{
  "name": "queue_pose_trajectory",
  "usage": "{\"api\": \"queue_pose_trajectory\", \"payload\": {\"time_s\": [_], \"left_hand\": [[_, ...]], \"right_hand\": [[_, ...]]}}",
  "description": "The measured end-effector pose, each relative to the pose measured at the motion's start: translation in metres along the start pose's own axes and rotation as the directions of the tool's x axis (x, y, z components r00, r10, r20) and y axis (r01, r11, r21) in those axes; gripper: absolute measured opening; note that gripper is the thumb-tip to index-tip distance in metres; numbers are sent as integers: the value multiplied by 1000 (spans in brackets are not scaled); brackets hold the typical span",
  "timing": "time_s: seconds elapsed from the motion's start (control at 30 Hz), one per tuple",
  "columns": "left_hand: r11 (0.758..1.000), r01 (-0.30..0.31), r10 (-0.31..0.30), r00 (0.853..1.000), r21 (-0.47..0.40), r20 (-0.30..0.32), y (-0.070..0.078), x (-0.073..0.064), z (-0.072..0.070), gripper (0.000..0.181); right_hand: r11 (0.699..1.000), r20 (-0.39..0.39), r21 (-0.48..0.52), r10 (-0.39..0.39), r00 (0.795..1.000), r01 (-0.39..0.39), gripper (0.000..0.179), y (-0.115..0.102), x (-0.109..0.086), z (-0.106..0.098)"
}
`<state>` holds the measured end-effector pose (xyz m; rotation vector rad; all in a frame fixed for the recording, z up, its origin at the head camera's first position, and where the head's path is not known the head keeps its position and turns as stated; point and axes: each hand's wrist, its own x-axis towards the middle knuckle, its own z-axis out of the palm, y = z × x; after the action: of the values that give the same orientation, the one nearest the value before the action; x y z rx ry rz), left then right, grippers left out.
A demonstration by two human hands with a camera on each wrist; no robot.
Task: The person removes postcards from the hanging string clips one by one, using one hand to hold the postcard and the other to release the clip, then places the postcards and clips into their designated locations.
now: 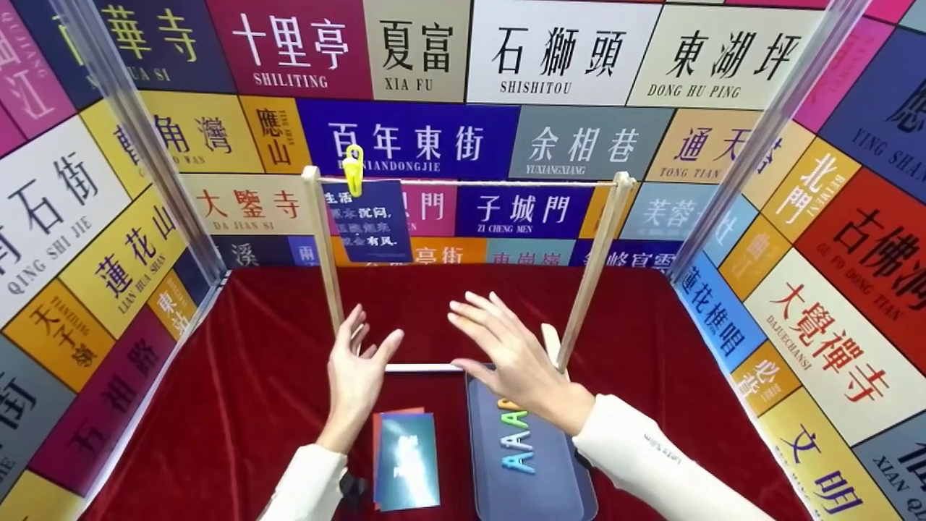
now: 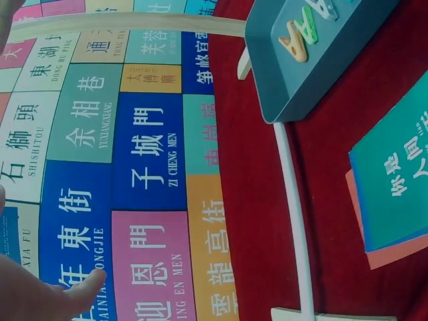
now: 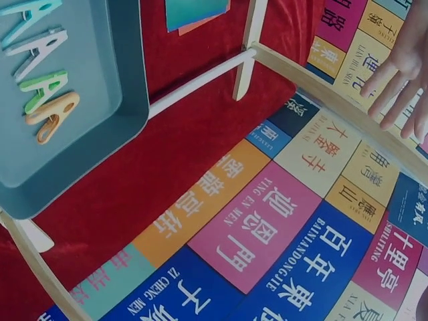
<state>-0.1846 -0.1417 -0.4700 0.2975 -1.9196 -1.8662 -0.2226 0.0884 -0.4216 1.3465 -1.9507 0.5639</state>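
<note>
My left hand is raised near the left post of a wooden frame, thumb and fingers spread, holding nothing. To its right my right hand hovers over the far end of a blue-grey tray, its fingers extended and nothing in them. From the string between the posts hangs a dark blue card with white writing, clipped by a yellow clothespin. In the tray lies a row of clothespins: orange, green, pale grey and light blue.
A small stack of cards, blue-green on top with a reddish one beneath, lies left of the tray. A white bar joins the frame's feet. Dark red cloth covers the table. Panels with place names stand behind and at both sides.
</note>
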Motion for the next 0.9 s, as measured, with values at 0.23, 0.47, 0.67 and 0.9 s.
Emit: {"api": "queue_pose_trajectory", "payload": {"time_s": [0.23,0.47,0.67,0.9], "left_hand": [[999,-15,15,1000,-34,-11,8,11,1,82],[1000,-27,27,999,-8,-27,12,17,-2,83],[998,-20,19,1000,-55,-25,16,26,-6,82],[994,-18,17,1000,-106,-17,22,36,-9,78]], "right_hand": [[1000,0,-14,-19,1000,19,53,7,8,0],[1000,-23,-12,-25,999,25,53,16,15,-3],[999,-23,-12,-37,999,36,55,18,23,-3],[999,-15,-24,-37,999,37,56,20,35,-3]]}}
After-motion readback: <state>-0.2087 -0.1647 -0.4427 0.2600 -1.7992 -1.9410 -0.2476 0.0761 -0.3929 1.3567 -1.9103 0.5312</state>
